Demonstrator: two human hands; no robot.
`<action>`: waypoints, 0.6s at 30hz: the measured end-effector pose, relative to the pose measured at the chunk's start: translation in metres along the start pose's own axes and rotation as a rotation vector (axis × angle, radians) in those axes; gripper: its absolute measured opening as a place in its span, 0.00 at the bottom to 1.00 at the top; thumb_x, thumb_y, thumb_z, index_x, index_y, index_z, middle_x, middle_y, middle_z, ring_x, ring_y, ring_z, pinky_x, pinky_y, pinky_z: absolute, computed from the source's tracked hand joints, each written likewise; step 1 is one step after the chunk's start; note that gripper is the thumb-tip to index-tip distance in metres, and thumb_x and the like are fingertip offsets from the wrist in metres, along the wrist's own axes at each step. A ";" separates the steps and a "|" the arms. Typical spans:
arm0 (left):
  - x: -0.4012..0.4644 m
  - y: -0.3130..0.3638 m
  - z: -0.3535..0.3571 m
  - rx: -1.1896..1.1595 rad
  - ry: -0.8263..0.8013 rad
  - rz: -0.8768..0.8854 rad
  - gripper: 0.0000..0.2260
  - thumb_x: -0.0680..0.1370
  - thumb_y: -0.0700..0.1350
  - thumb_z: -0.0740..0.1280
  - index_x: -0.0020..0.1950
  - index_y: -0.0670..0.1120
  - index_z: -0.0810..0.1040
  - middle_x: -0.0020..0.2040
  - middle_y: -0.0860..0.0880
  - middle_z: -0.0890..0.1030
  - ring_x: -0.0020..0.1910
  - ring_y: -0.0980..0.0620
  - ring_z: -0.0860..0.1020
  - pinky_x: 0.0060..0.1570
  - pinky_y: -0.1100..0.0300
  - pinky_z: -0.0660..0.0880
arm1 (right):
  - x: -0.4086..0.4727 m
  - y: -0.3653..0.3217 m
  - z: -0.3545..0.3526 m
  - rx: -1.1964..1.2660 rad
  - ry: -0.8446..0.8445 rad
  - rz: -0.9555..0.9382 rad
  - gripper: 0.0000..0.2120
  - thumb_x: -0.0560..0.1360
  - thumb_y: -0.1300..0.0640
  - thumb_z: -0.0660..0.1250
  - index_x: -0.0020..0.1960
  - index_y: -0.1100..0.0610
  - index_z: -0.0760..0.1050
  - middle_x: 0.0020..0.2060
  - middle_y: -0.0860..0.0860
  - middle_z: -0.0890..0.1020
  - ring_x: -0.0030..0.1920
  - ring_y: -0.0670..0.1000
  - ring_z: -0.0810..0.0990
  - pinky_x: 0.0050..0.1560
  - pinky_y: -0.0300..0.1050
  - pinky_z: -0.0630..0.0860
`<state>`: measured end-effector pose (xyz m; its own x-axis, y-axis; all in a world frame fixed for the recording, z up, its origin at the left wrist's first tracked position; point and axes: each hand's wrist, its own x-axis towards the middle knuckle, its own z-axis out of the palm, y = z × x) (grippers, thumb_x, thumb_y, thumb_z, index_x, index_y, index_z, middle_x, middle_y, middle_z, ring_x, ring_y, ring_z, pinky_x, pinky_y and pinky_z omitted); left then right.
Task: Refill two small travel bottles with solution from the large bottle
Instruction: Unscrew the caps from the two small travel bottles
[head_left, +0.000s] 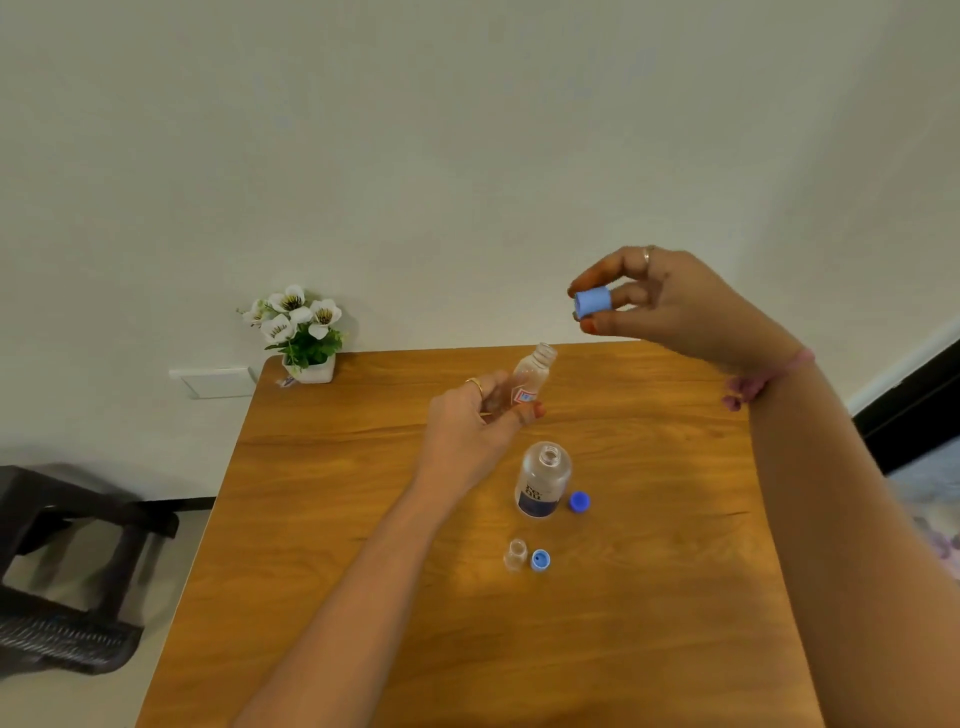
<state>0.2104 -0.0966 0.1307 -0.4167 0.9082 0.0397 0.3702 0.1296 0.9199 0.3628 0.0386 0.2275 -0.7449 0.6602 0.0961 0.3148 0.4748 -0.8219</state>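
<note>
My left hand (470, 421) grips a small clear travel bottle (530, 376) above the table, tilted with its open neck toward the upper right. My right hand (670, 301) is raised higher and pinches that bottle's light blue cap (592, 302) between thumb and fingers. The large clear bottle (543, 480) with a dark blue label stands uncapped on the wooden table (363, 519), its blue cap (579, 502) lying just to its right. Nearer to me a second small clear bottle (516, 555) stands open, with its blue cap (540, 560) lying beside it.
A white pot of white artificial flowers (304, 332) sits at the table's far left corner against the wall. A dark plastic stool (67, 561) stands on the floor to the left of the table. A wall socket plate (218, 381) is behind the table's left edge.
</note>
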 end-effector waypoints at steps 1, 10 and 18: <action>-0.002 -0.003 0.004 -0.035 -0.001 -0.020 0.18 0.72 0.46 0.74 0.61 0.50 0.79 0.45 0.60 0.80 0.46 0.63 0.78 0.46 0.68 0.74 | -0.006 0.012 0.005 0.107 0.027 0.024 0.15 0.69 0.64 0.72 0.54 0.55 0.76 0.51 0.51 0.82 0.49 0.47 0.83 0.53 0.38 0.78; -0.017 -0.025 0.061 -0.213 0.013 -0.143 0.19 0.70 0.43 0.77 0.51 0.58 0.72 0.52 0.56 0.82 0.53 0.58 0.81 0.53 0.58 0.79 | -0.051 0.096 0.041 0.515 0.219 0.270 0.17 0.72 0.64 0.69 0.60 0.57 0.72 0.53 0.54 0.82 0.53 0.49 0.83 0.53 0.42 0.79; -0.053 -0.046 0.134 -0.011 0.161 -0.157 0.15 0.70 0.46 0.77 0.54 0.49 0.78 0.48 0.57 0.73 0.47 0.59 0.75 0.46 0.71 0.72 | -0.089 0.165 0.051 0.333 0.273 0.380 0.17 0.68 0.59 0.74 0.55 0.57 0.76 0.50 0.52 0.83 0.52 0.49 0.81 0.53 0.44 0.79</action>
<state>0.3267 -0.0976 0.0344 -0.5958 0.8020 -0.0434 0.2819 0.2594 0.9237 0.4503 0.0282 0.0549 -0.4224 0.8962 -0.1355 0.2958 -0.0050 -0.9553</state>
